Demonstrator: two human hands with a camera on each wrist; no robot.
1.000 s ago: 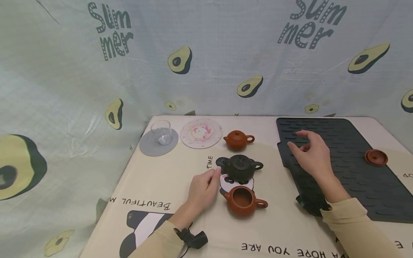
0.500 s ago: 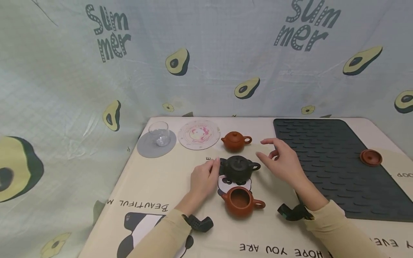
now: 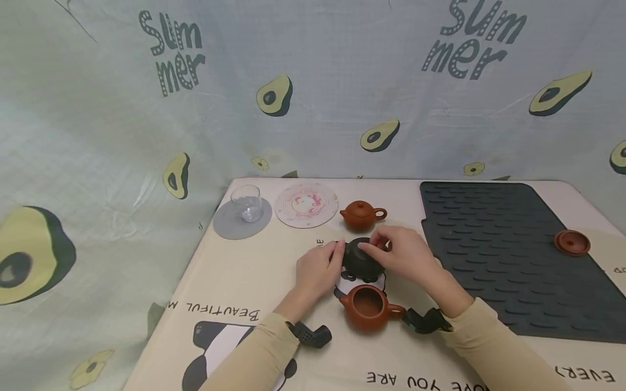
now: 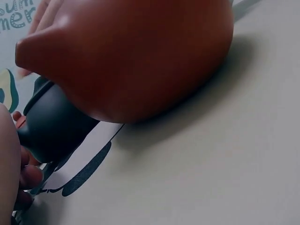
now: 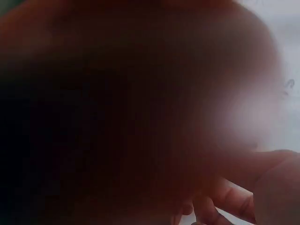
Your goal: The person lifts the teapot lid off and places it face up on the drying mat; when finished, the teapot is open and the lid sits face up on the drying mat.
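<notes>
A black teapot (image 3: 359,266) stands mid-table in the head view. My left hand (image 3: 315,271) pinches its spout, and in the left wrist view fingers (image 4: 30,178) curl beside that spout. Over the pot's top, my right hand (image 3: 406,255) holds the lid between thumb and index finger; the knob is hidden by them. Nearer to me is a lidless reddish-brown teapot (image 3: 365,320), its spout to the left and handle to the right. It fills much of the left wrist view. A blurred dark surface covers most of the right wrist view, with fingers (image 5: 234,201) low at the right.
Behind the black pot sits a smaller orange-brown teapot (image 3: 359,216) with its lid on. A glass (image 3: 246,203) rests on a grey round mat (image 3: 222,225), beside a patterned round mat (image 3: 307,205). A small brown lid (image 3: 572,242) lies on the black ridged mat (image 3: 489,244).
My right hand has come left from above the ridged mat onto the black teapot's lid. The left hand has stayed at the spout. The other teapots have not moved.
</notes>
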